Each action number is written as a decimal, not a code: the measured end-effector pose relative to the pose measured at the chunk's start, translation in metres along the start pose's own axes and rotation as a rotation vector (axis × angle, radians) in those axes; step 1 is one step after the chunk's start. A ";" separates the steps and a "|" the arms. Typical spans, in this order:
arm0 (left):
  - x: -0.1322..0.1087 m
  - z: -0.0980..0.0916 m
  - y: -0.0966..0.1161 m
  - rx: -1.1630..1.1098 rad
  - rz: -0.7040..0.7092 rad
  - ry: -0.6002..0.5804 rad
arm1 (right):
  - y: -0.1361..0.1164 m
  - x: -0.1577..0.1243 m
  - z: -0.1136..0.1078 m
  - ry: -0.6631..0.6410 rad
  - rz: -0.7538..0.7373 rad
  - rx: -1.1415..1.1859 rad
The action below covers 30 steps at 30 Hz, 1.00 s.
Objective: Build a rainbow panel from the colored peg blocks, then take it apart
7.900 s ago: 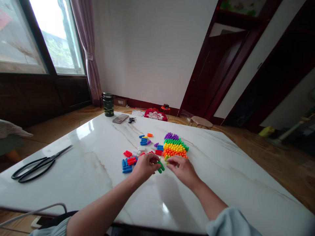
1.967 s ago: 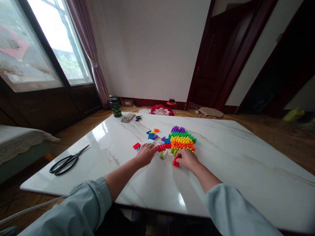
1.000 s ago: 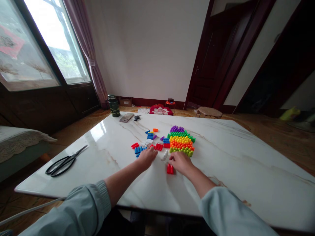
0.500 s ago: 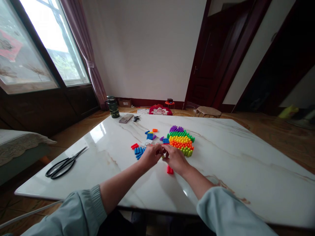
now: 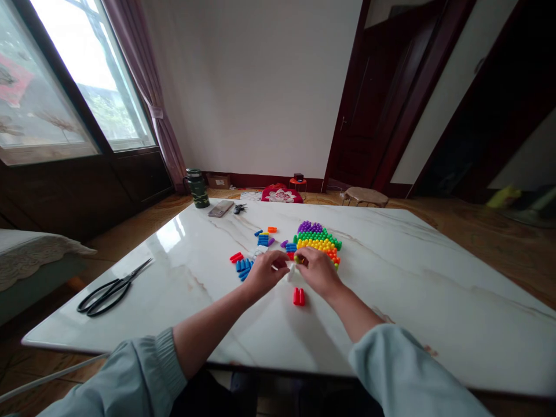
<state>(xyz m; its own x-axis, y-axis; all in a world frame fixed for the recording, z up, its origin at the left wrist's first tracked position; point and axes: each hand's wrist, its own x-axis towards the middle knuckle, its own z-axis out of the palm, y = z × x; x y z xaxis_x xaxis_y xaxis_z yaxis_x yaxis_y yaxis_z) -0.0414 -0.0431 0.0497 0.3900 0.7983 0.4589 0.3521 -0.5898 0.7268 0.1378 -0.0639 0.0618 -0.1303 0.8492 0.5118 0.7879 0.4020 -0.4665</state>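
Note:
Over the table, my left hand [image 5: 267,272] closes its fingertips at the edge of a small white plastic piece [image 5: 292,273]. My right hand [image 5: 320,271] pinches a small yellow-green round-ended piece [image 5: 297,259] just above and right of it. Behind and partly under my right hand lies a block of round-ended plastic pieces [image 5: 316,236] in purple, green, yellow and orange rows. Two red tube-shaped pieces [image 5: 299,296] lie in front of the hands. Left of my left hand are blue pieces [image 5: 244,267] and red pieces [image 5: 236,257].
A marble-patterned table [image 5: 391,278] bears black-handled scissors [image 5: 113,288] at left, a camouflage flask [image 5: 197,188], a phone [image 5: 221,208] and keys [image 5: 240,208] at the far edge. More blue pieces [image 5: 263,239] lie behind my left hand. A round stool [image 5: 365,196] stands beyond the table.
My hands have moved apart from touching each other. The white piece now shows between them, and the yellow-green piece has gone up and right with my right hand.

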 end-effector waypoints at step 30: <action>-0.001 -0.019 0.011 -0.037 -0.141 -0.291 | 0.131 -0.029 -0.020 0.046 0.665 -0.092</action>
<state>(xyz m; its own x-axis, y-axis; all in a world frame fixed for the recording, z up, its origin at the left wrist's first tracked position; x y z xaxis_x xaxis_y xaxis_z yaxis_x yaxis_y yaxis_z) -0.0541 -0.0476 0.0667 0.5687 0.8001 0.1910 0.3907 -0.4670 0.7933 0.2569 -0.0426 0.0003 0.4241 0.8899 0.1681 0.7404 -0.2338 -0.6302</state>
